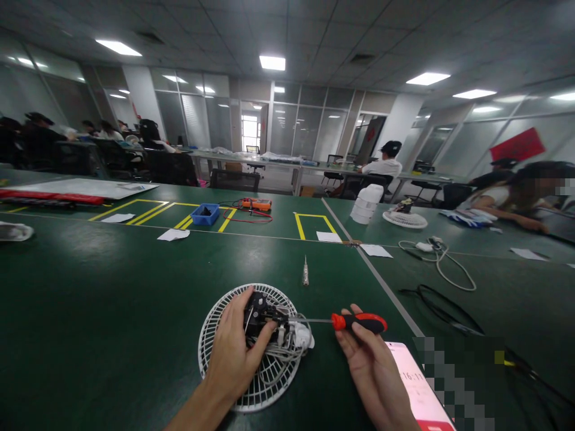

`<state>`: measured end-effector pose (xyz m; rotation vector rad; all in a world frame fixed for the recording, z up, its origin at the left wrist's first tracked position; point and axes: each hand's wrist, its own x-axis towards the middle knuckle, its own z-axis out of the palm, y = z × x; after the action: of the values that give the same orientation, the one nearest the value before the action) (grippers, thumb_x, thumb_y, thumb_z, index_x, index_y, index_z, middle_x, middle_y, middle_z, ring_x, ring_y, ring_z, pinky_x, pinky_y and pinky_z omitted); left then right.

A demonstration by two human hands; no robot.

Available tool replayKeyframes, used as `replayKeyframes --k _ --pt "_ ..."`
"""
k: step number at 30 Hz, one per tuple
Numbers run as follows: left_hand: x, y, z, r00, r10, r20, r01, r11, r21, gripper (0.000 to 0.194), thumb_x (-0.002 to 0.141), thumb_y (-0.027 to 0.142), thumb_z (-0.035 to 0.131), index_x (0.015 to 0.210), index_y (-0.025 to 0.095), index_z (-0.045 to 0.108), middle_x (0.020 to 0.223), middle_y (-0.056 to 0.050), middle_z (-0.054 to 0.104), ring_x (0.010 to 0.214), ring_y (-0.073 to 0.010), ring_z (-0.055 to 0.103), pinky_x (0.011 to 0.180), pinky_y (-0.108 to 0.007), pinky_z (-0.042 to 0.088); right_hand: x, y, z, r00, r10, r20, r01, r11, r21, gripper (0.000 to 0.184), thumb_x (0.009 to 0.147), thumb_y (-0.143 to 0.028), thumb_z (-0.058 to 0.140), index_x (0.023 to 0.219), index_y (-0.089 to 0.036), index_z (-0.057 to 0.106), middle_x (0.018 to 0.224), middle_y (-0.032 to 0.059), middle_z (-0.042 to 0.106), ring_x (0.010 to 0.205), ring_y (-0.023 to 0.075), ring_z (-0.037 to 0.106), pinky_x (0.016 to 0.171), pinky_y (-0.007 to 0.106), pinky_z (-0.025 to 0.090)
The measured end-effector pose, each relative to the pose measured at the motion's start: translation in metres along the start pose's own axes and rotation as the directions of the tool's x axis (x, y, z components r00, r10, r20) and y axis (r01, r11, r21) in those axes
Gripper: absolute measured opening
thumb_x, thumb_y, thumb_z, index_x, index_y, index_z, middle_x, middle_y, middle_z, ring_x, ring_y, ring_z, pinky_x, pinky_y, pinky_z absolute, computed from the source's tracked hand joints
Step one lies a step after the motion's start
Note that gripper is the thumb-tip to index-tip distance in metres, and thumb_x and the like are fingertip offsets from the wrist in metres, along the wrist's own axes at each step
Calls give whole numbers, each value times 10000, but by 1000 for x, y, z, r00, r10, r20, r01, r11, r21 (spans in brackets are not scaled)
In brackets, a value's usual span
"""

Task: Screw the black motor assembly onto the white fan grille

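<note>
A round white fan grille (207,353) lies on the green table, with a black fan motor (258,305) and bundled white wires (285,353) on top of it. My left hand (238,344) is wrapped round the motor, thumb near its front side. Between the fingers of my right hand (371,359) is the red and black handle of a screwdriver (359,322). Its shaft points left, and the tip meets the motor assembly, where the exact contact is hidden. Beyond the grille a small clear-handled screwdriver (306,274) lies on the table.
A phone (420,383) lies by my right wrist. Black cable (449,311) and white cable (453,263) are to the right. Farther back stand a blue bin (205,214), an orange multimeter (257,204), a stack of white containers (367,204) and another grille (404,219). People sit at tables around.
</note>
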<state>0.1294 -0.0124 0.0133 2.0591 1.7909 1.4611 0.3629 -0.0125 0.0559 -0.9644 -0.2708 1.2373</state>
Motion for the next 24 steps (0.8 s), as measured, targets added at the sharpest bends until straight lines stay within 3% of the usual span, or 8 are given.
replayKeyframes --k 3,6,8,15,18,20,24 --pt "0 0 0 1000 -4 12 4 1000 -6 628 929 444 617 1463 205 391 1402 -145 596 1270 -298 604 1061 -526 520 1 2 0 1000 -3 26 3 1000 17 643 501 -271 970 1075 -215 686 982 46 754 930 213 711 796 326 597" --pt "0 0 -1 1000 -10 26 10 1000 -9 632 929 452 615 1467 208 389 1409 -143 595 1271 -296 608 1067 -518 520 2 5 -1 1000 7 8 -7 1000 -11 601 583 -389 946 1103 -239 684 892 5 736 815 175 693 680 278 583" --pt "-1 0 -1 999 -21 32 21 1000 -12 637 931 460 610 1471 205 386 1411 -146 595 1272 -296 608 1069 -517 520 3 6 -2 1000 4 10 -4 999 -34 607 583 -379 951 1110 -229 689 867 -12 727 760 149 676 651 247 567" --pt "0 1 -1 997 -55 49 56 998 -26 654 934 489 595 1477 204 370 1420 -151 585 1281 -298 602 1080 -522 511 4 1 -4 1000 -9 23 8 1000 30 642 486 -183 936 1083 -205 702 1044 33 747 1027 216 693 933 339 564" --pt "1 2 -1 997 -58 52 59 998 -27 656 932 490 597 1480 213 367 1417 -145 589 1279 -296 604 1081 -520 511 4 0 -5 998 0 56 -2 999 44 607 507 -190 909 1078 -208 704 1047 45 744 1067 233 683 976 365 549" --pt "1 3 -2 997 -59 52 60 998 -24 653 930 490 598 1477 217 367 1420 -141 588 1280 -294 604 1076 -518 516 5 2 -6 998 16 55 -18 999 45 587 564 -242 907 1111 -220 696 1019 39 739 1029 221 691 939 355 570" --pt "1 3 -2 997 -50 51 52 998 -23 645 932 489 593 1474 223 366 1424 -135 586 1279 -291 605 1075 -515 518 9 5 -7 997 73 2 -73 997 5 625 634 -317 914 1203 -225 674 890 10 711 809 160 695 694 242 600"
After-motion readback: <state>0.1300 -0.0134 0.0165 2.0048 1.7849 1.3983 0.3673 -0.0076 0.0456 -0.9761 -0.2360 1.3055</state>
